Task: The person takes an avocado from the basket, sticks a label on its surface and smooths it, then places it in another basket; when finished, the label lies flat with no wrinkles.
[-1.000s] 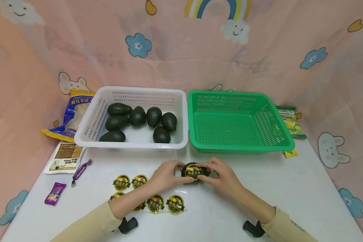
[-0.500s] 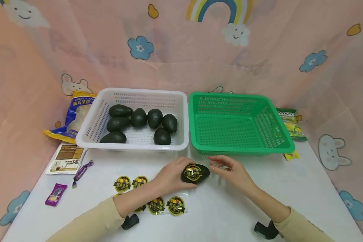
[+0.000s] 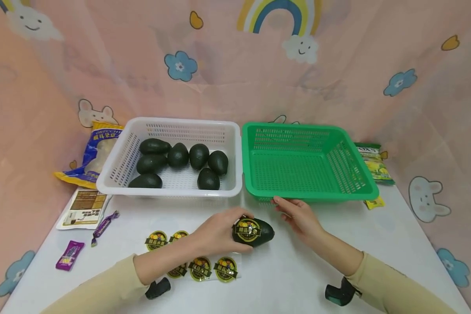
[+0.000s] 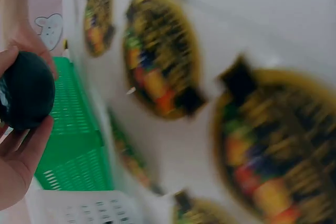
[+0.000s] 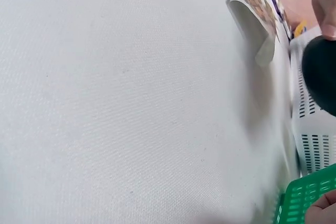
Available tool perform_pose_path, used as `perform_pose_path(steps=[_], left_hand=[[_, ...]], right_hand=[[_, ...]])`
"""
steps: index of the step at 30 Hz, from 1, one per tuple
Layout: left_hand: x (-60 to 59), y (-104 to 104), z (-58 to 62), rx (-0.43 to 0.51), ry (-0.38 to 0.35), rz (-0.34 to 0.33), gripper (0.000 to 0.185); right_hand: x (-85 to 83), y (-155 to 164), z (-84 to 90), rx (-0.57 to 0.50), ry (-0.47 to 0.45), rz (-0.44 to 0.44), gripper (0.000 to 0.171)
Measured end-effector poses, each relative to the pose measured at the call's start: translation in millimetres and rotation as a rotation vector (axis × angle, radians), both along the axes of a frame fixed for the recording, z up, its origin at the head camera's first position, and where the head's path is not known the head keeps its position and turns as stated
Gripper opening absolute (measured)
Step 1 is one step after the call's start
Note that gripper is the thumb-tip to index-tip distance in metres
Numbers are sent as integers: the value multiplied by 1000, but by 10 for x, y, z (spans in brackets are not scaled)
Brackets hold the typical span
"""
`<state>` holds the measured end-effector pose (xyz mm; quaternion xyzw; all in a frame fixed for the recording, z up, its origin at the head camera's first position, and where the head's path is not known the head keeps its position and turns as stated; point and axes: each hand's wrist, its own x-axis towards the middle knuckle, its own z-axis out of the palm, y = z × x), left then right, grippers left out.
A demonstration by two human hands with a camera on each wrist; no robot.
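Note:
My left hand (image 3: pixel 220 233) grips a dark green avocado (image 3: pixel 264 233) above the front of the table, fingers and thumb around its left end. A round black-and-gold sticker (image 3: pixel 247 230) sits on its upper side. In the left wrist view the avocado (image 4: pixel 31 90) shows its dark side, free of stickers there. My right hand (image 3: pixel 300 220) is apart from the avocado, to its right and just in front of the green basket (image 3: pixel 314 194), fingers loosely bent around nothing. Left of centre, partly hidden by the left forearm, lies a clear sheet with several matching stickers (image 3: pixel 225 269).
A white basket (image 3: pixel 168 191) with several avocados (image 3: pixel 151 163) stands behind, beside the green one. Snack bags (image 3: pixel 98 152), a flat white packet (image 3: pixel 84 209) and two purple sweets (image 3: pixel 69 255) lie at left. Another green bag (image 3: pixel 377 163) is at right.
My right hand has let go of the avocado and moved right, towards the green basket. My left hand keeps its hold, and the avocado has turned slightly, its tip pointing right.

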<state>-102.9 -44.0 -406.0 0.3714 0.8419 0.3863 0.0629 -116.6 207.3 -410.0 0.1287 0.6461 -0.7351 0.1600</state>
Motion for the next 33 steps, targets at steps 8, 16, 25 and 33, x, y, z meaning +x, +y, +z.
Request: perform_pose_path(steps=[8, 16, 25, 33], left_hand=[[-623, 389, 590, 48, 167, 14, 63], [-1198, 848, 562, -232, 88, 58, 78], [-628, 454, 400, 119, -56, -93, 20], [-164, -510, -111, 272, -707, 87, 35]], right_hand=[[-49, -5, -26, 37, 31, -23, 15], [-43, 15, -77, 124, 55, 32, 23], [-24, -14, -101, 86, 59, -8, 19], [27, -69, 3, 62, -18, 138, 31]])
